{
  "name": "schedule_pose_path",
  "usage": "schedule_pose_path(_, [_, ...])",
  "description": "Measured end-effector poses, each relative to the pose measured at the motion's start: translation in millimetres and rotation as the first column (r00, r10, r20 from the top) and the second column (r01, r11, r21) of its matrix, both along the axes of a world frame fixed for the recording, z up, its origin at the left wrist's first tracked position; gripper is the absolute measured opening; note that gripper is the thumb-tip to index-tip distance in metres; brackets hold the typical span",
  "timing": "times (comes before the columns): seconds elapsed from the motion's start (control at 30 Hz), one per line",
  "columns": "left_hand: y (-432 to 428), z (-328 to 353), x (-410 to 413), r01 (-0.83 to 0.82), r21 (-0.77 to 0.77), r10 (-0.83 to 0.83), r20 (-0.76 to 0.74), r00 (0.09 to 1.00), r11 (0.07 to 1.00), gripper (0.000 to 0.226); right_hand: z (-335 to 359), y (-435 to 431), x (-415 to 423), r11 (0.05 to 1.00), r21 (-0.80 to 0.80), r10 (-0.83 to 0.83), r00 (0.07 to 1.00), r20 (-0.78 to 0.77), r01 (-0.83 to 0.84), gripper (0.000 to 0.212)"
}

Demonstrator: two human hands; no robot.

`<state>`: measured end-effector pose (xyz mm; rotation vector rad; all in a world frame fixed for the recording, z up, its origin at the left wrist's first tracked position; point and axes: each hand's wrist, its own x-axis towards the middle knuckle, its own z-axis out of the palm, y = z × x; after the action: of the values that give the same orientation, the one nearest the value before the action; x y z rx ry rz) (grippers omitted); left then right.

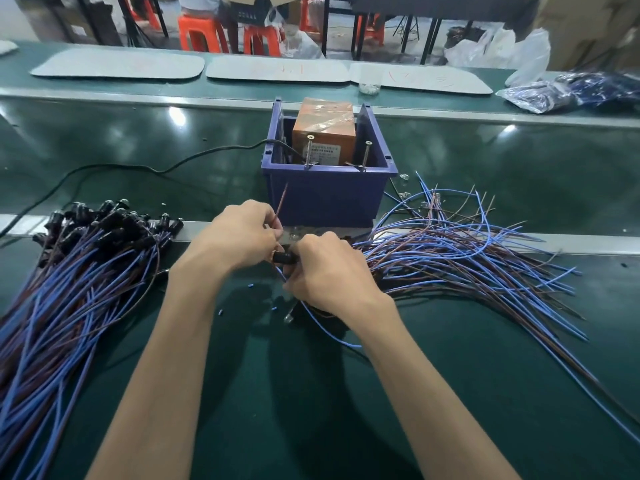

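My left hand (239, 233) pinches a thin brown wire (280, 206) whose free end sticks up in front of the blue bin. My right hand (329, 271) grips a small black holder (284, 258) between the two hands. A blue wire (325, 330) trails from under that hand toward me. Both hands meet just in front of the blue plastic bin (329, 199), which holds an orange taped box (323, 133) with two upright screws.
A pile of blue and brown wires fitted with black holders (79, 271) lies at the left. Loose blue and brown wires (467, 258) spread out at the right. A black cable (138, 168) runs into the bin. Orange stools and plastic bags stand beyond the green bench (311, 393).
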<state>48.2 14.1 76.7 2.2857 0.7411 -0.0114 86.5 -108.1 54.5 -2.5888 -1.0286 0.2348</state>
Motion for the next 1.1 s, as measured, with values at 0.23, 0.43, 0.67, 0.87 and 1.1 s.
schedule_pose_path(0.23, [3.6,7.5,-2.3,-0.088,-0.012,0.089,0.131,0.987,0.996,0.016,18.0,-24.1,24.7,0.940,0.308,-0.014,0.921,-0.390,0.145,0.015])
schedule_pose_path(0.43, [9.5,28.6,-15.4,-0.048,0.000,0.047,0.236,0.971,0.999,0.017,41.6,-49.9,43.5,0.761,0.562,-0.037,0.886,-0.463,0.326,0.018])
schedule_pose_path(0.67, [-2.0,32.1,-14.5,-0.108,-0.045,0.117,0.455,0.883,0.993,0.021,39.7,-61.2,56.9,0.366,0.724,-0.220,0.810,-0.544,0.585,0.016])
schedule_pose_path(0.87, [-10.9,17.7,-1.4,-0.178,-0.024,0.166,0.503,0.848,0.984,0.018,29.8,-58.5,61.6,0.396,0.711,-0.215,0.812,-0.543,0.581,0.012])
schedule_pose_path(1.1, [-15.5,9.8,4.4,-0.127,-0.060,0.140,0.529,0.837,0.990,0.019,21.7,-55.4,65.0,0.433,0.672,-0.257,0.797,-0.547,0.601,0.015])
